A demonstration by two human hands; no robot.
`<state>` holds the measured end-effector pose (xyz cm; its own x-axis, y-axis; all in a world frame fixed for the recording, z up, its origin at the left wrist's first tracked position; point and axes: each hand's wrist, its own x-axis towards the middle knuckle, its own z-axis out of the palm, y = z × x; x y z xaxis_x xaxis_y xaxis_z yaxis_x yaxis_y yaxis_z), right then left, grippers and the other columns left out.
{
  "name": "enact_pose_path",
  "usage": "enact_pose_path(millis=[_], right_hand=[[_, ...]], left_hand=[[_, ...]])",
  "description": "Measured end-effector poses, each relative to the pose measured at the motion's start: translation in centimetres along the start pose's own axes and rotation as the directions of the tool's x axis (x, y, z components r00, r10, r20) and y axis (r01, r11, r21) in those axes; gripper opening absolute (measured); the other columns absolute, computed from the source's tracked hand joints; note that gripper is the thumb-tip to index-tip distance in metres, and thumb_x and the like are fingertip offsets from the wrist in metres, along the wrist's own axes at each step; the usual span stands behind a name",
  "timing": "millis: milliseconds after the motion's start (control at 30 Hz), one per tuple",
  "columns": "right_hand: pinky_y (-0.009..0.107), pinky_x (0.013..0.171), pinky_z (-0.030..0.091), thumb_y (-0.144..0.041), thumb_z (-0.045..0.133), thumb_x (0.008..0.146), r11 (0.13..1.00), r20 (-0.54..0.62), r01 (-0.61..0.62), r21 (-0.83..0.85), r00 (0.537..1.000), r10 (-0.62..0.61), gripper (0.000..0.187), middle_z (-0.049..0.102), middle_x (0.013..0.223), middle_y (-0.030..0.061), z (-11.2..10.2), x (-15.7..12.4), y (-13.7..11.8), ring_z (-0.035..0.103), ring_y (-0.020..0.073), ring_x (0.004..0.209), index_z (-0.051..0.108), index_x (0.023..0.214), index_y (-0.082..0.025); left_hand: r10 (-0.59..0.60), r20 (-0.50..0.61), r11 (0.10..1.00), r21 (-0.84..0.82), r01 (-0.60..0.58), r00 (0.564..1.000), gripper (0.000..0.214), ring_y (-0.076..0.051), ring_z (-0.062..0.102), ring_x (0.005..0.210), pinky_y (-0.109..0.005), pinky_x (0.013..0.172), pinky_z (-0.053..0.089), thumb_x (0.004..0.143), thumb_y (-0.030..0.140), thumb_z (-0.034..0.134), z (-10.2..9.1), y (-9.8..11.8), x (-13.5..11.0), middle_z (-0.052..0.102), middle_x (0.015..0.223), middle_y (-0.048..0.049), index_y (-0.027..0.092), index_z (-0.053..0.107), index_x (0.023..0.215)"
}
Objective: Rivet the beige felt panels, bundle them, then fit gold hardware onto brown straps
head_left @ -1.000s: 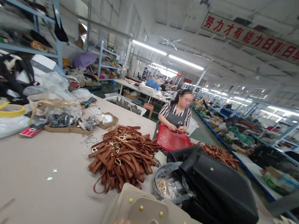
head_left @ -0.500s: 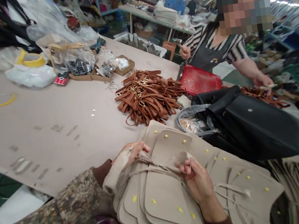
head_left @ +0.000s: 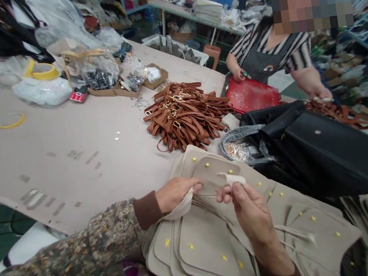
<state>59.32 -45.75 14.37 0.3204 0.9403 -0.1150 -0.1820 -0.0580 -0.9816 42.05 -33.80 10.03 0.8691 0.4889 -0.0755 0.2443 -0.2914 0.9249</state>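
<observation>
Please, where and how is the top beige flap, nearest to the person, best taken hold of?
Probably pinch the beige flap by its rounded near edge, coming from the person's side, thumb above, fingers slid under. It looks thin and lies flat on lower layers, which stick out beyond it, so the edge should be separated carefully. The left hand and right hand are at its far end.

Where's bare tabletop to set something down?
Best patch: table between yellow ring and straps, with two small shiny bits in it. More room from those bits toward the left hand. Crowded: right of the straps, with bag and panels; also behind them, with parts boxes.
</observation>
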Motion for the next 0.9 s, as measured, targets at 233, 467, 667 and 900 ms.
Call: enact_pose_path(millis=[233, 467, 667, 900], right_hand=[[0.035, 0.089, 0.046, -0.043, 0.058, 0.093, 1.000, 0.036, -0.009, 0.012, 0.999, 0.009, 0.030, 0.062, 0.065, -0.0019, 0.0, 0.3, -0.5, 0.063, 0.0143, 0.069, 0.070, 0.077, -0.020], [0.031, 0.069, 0.052, -0.049, 0.063, 0.088, 0.979, 0.083, -0.200, 0.047, 0.977, 0.195, 0.033, 0.061, 0.060, -0.0011, -0.5, -0.1, 0.7, 0.061, 0.0135, 0.058, 0.067, 0.079, -0.018], [0.035, 0.066, 0.054, -0.050, 0.062, 0.085, 0.877, -0.193, -0.093, -0.471, 0.981, 0.000, 0.047, 0.066, 0.079, 0.0041, -3.8, 0.3, 1.1, 0.061, 0.0172, 0.063, 0.056, 0.118, -0.016], [0.052, 0.098, 0.047, -0.027, 0.060, 0.089, 0.115, 0.120, 0.269, -0.956, 0.719, -0.684, 0.044, 0.058, 0.123, 0.0199, -2.7, 0.3, -0.5, 0.054, 0.0310, 0.119, 0.051, 0.129, -0.012]], left_hand=[[-0.051, 0.264, 0.959, 0.282, -0.026, 0.963, 0.047, -0.010, 0.034, 0.048, -0.024, 0.050, 0.025, 0.094, 0.044, 0.042, -1.3, 0.5, 0.8, 0.043, 0.050, 0.0018, 0.016, 0.054, 0.058], [-0.189, 0.271, 0.959, 0.257, 0.119, 0.944, 0.038, -0.010, 0.050, 0.053, -0.018, 0.048, 0.033, 0.084, 0.047, 0.059, -1.1, -1.0, 1.4, 0.057, 0.057, 0.0019, 0.013, 0.068, 0.071], [-0.117, 0.116, 0.920, 0.387, 0.063, 0.986, 0.023, -0.012, 0.057, 0.057, -0.018, 0.050, 0.035, 0.083, 0.039, 0.065, 0.3, -1.3, 0.5, 0.064, 0.063, 0.0010, 0.015, 0.068, 0.082], [0.262, 0.020, 0.726, 0.654, -0.210, 0.965, 0.017, -0.016, 0.053, 0.062, -0.026, 0.055, 0.037, 0.086, 0.009, 0.048, 2.4, -2.2, -1.2, 0.060, 0.069, -0.0025, 0.017, 0.057, 0.075]])
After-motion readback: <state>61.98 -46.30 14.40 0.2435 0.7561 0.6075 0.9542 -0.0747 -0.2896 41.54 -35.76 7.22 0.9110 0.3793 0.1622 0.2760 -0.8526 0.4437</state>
